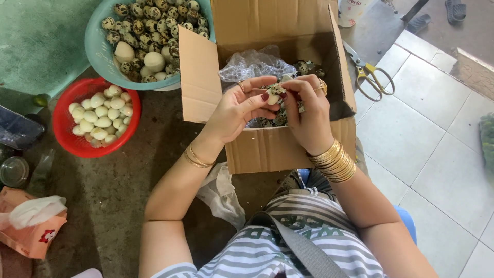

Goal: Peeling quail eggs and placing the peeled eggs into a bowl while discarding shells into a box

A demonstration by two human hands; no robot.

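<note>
- A red basket point(67, 135) sits on the floor at far left, filled with peeled white eggs point(100, 116).
- Just above it, a teal basin point(98, 49) holds speckled quail eggs point(149, 20) in their shells, with a few peeled ones mixed in.
- An open cardboard box point(272, 149) stands in the middle, with clear plastic point(252, 64) and bits of speckled shell inside.
- The left hand point(239, 108) is over the box, its fingers curled and its thumb and fingertips pinching the left side of a small, partly peeled egg point(274, 95).
- That egg lies between the two hands, above the box's opening, white with speckled shell clinging to its top.
- The right hand point(309, 108) is closed on the egg's right side, fingertips pressed to the shell.
- Yellow-handled scissors point(373, 77) lie on the tiled floor right of the box.
</note>
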